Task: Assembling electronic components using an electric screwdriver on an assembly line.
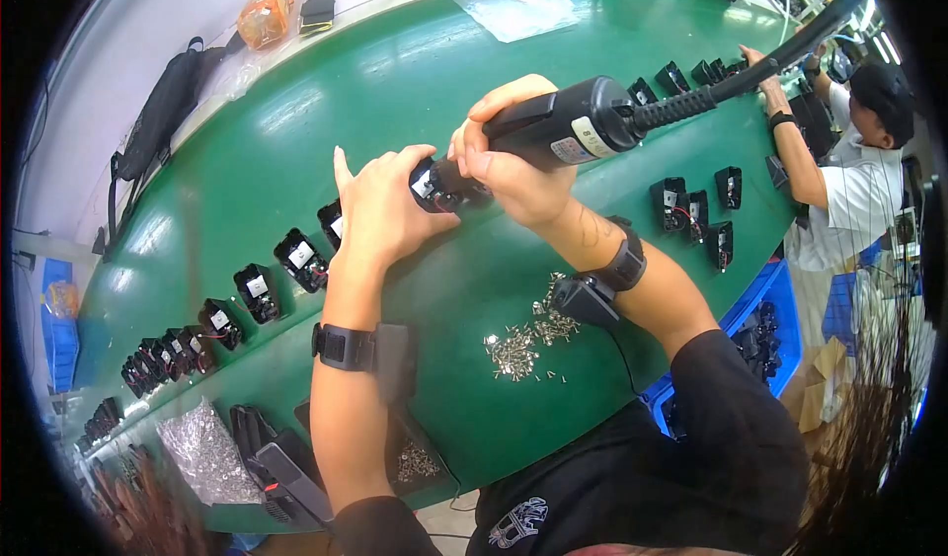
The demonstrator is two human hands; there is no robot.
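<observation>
My right hand (523, 166) is wrapped round a black corded electric screwdriver (583, 121), held slanted with its cable running off to the upper right. Its front end points down at a small black plastic housing (427, 183) with a white label and wires inside. Around that housing curl the thumb and fingers of my left hand (380, 200), keeping it on the green table (474, 289); one finger sticks out to the side. The hands partly hide both the housing and the screwdriver's tip, so contact with a screw cannot be made out.
A line of similar housings (259, 292) runs left; several more (696, 210) stand right. Loose screws (518, 349) lie near my right forearm, a bag of screws (202, 447) at lower left. A blue bin (785, 309) sits beside the table. A co-worker (854, 161) works at far right.
</observation>
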